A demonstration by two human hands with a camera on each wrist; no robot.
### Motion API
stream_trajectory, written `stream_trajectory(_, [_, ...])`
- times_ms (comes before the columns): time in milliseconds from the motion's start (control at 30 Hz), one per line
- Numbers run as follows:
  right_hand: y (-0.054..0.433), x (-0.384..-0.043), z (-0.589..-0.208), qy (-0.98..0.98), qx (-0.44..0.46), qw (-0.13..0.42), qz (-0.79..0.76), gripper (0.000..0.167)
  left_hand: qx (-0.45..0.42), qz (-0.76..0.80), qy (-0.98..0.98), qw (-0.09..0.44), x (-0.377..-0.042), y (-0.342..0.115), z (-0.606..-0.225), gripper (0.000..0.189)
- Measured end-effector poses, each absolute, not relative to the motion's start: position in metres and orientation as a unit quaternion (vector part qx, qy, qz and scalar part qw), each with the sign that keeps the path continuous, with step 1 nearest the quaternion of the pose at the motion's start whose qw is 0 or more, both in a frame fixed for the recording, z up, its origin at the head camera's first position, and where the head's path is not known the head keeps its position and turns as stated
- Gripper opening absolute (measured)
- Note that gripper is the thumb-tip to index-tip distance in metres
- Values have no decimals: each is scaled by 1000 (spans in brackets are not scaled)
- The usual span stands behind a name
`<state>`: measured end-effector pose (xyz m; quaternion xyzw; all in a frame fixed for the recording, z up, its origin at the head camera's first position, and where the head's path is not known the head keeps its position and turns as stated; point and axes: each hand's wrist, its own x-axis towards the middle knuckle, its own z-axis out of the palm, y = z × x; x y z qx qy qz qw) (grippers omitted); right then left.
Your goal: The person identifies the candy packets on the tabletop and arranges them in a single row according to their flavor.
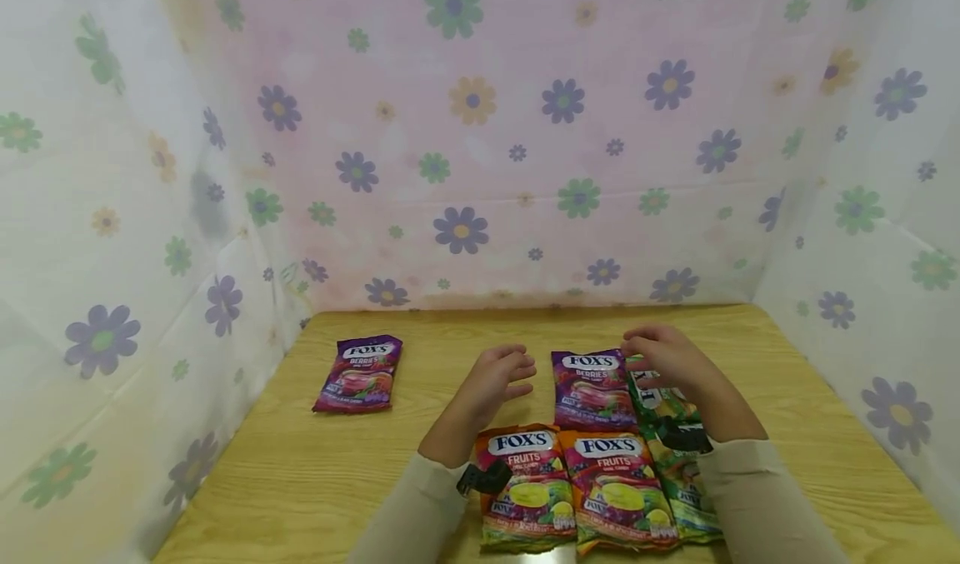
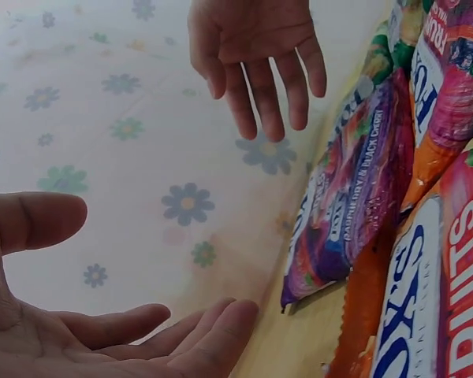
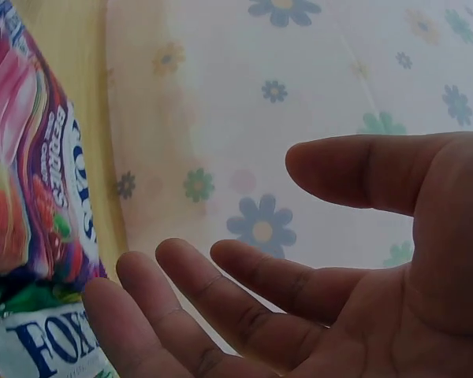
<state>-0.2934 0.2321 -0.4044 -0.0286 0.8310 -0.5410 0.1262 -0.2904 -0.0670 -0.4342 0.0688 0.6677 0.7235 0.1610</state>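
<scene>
My left hand (image 1: 493,383) hovers left of a purple Fox's Berries candy bag (image 1: 592,391), its fingers loosely extended and holding nothing. On the other side of that bag, my right hand (image 1: 667,362) is raised over a green Fox's candy bag (image 1: 654,397), also with nothing in it. In the left wrist view the fingers (image 2: 213,335) are spread apart from the thumb, and the right wrist view shows the same for the right fingers (image 3: 244,315). Two orange Fox's Fruits bags (image 1: 528,485) (image 1: 621,489) lie side by side in front of the purple one.
A second purple Berries bag (image 1: 362,374) lies apart at the table's left. Another green bag (image 1: 688,485) is partly hidden under the right forearm. Flower-patterned cloth (image 1: 480,156) encloses the wooden table (image 1: 315,472) at the back and both sides.
</scene>
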Motion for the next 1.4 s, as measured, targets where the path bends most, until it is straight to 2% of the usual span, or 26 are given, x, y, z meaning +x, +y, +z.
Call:
stream_trajectory(333, [244,-297,-416,845,3,126,-520,68,41,734,649,197,-289,-60,-445,64])
stream_trajectory(767, [247,-297,-425,858,23,138,-495,68,33,750,619,232,-288,-55,-450,71])
stream_trajectory(1400, [242,-297,-426,865,22,146,-480,60,40,752,607,255,-289,-54,-454,68])
